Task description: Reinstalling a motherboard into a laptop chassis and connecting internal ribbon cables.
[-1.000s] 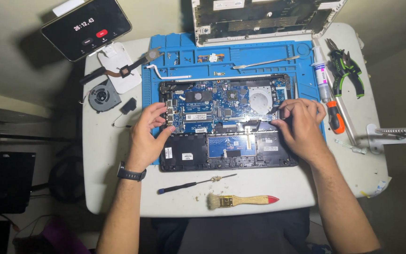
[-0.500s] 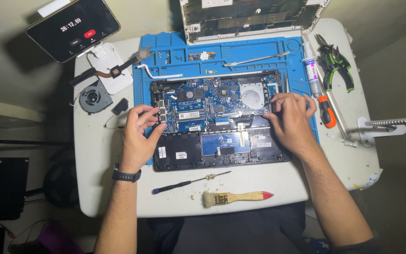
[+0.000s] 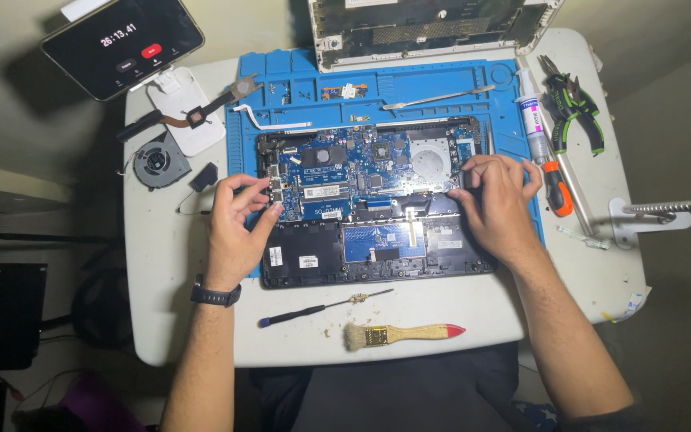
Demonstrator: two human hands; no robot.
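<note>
Blue circuit board, bared in the opened laptop on the surface, is pinched at its left edge by the left hand and at its right by the right hand, apparently to keep it level

Both hands reach forward, left hand fingers curled inward, right hand fingertips pinched together.
</note>
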